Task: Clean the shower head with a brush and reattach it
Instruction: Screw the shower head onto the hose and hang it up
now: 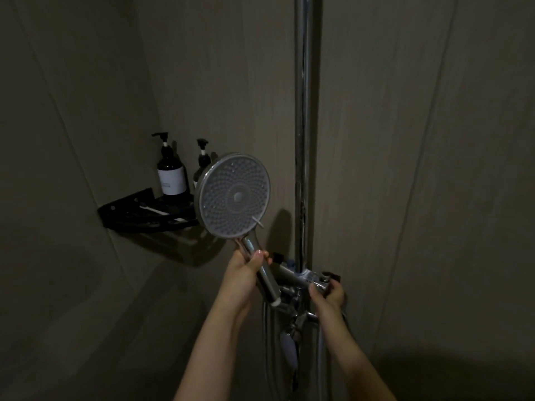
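The round shower head (pixel 234 195) faces me, its grey nozzle face upright and tilted a little left. My left hand (pixel 246 267) grips its chrome handle just below the head. My right hand (pixel 330 292) is curled round a knob on the chrome mixer fitting (pixel 295 280) at the foot of the vertical shower pole (pixel 304 125). The hose hangs below the handle. No brush shows in either hand.
A black corner shelf (pixel 144 212) on the left wall carries two dark pump bottles (pixel 170 172), and a small white item lies on it. Grey tiled walls surround the pole. The room is dim.
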Demonstrator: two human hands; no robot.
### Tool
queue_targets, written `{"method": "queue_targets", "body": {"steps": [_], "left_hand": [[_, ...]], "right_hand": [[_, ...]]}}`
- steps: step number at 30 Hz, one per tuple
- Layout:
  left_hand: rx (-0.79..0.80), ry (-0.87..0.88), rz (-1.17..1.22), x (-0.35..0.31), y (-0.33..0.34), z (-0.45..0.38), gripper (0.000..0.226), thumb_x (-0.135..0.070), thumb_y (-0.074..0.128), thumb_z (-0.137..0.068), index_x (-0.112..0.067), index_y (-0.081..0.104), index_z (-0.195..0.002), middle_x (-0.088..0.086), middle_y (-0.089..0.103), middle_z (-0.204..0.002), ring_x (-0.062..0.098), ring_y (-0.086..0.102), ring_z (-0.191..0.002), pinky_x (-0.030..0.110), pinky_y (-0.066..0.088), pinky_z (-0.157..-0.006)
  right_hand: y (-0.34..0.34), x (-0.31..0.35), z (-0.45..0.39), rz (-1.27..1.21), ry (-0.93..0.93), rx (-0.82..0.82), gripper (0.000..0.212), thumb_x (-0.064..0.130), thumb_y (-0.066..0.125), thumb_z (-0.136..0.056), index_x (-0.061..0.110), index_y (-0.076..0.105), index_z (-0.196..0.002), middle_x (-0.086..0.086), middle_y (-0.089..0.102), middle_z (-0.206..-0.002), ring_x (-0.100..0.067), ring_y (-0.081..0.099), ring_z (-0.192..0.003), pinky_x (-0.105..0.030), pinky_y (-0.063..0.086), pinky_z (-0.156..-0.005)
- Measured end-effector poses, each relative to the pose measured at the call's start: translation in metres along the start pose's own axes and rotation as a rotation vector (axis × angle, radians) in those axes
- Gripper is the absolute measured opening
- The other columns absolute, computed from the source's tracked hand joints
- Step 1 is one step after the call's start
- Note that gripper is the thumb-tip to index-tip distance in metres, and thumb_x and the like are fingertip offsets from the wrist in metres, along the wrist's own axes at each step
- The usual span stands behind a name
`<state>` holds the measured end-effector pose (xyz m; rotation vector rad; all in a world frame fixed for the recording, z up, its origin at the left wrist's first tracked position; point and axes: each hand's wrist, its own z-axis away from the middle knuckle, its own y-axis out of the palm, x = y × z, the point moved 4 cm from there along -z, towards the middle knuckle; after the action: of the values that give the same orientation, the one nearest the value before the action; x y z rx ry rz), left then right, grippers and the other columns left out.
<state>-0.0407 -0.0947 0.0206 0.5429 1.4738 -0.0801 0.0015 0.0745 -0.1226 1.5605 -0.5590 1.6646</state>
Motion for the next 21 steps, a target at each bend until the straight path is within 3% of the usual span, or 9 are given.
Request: {"method": "queue_targets", "body": {"steps": [2,4,8,10,17,21], "left_hand": [[-0.015,-0.001,0.027,-0.001,-0.004,0.0,0.017,-0.003,0.041,-0.096,-0.012,0.051,-0.086,0.004,0.057,-0.083,0.013,0.057,-0.076,0.024,0.046,-0.07],[-0.021,-0.002,0.056,-0.001,-0.006,0.001,0.018,-0.003,0.041,-0.096,-0.013,0.051,-0.085,0.004,0.057,-0.082,0.014,0.057,-0.076,0.025,0.045,-0.07],[-0.045,-0.004,0.109,-0.006,-0.005,0.007,0.019,-0.002,0.04,-0.096,-0.013,0.05,-0.084,0.004,0.054,-0.08,0.015,0.055,-0.075,0.027,0.045,-0.07],[-0.068,0.011,0.107,-0.009,-0.004,0.011,0.019,-0.001,0.04,-0.096,-0.013,0.049,-0.084,0.005,0.054,-0.08,0.015,0.054,-0.074,0.027,0.045,-0.07],[-0.166,0.083,0.102,-0.021,-0.006,0.027,0.02,0.001,0.04,-0.096,-0.012,0.048,-0.083,0.006,0.053,-0.078,0.015,0.051,-0.072,0.026,0.043,-0.074],[-0.178,0.092,0.122,-0.022,-0.015,0.032,0.019,0.001,0.041,-0.095,-0.011,0.05,-0.084,0.005,0.054,-0.078,0.016,0.053,-0.072,0.027,0.044,-0.073]], "right_hand": [[0.003,0.002,-0.007,0.043,-0.014,-0.033,0.058,0.0,0.065,-0.081,-0.002,0.039,-0.133,-0.025,0.05,-0.132,-0.029,0.054,-0.111,-0.009,0.051,-0.068],[0.005,0.01,-0.008,0.091,-0.035,-0.032,0.059,0.006,0.068,-0.081,-0.003,0.04,-0.132,-0.024,0.048,-0.133,-0.033,0.054,-0.115,-0.009,0.049,-0.065],[0.005,0.029,0.002,0.235,-0.112,0.009,0.049,0.01,0.06,-0.088,-0.004,0.04,-0.131,-0.017,0.034,-0.136,-0.024,0.045,-0.114,-0.026,0.039,-0.089],[0.003,0.032,0.007,0.286,-0.139,0.028,0.039,0.012,0.053,-0.093,-0.002,0.045,-0.128,-0.017,0.027,-0.138,-0.03,0.041,-0.122,-0.033,0.034,-0.101],[0.001,0.044,0.015,0.257,-0.201,0.019,0.021,0.017,0.046,-0.095,0.001,0.058,-0.104,-0.009,0.034,-0.128,-0.019,0.044,-0.1,-0.028,0.033,-0.088],[-0.001,0.046,0.012,0.233,-0.23,0.021,0.014,0.014,0.049,-0.094,0.005,0.06,-0.095,-0.006,0.039,-0.111,-0.023,0.047,-0.098,-0.026,0.035,-0.084]]}}
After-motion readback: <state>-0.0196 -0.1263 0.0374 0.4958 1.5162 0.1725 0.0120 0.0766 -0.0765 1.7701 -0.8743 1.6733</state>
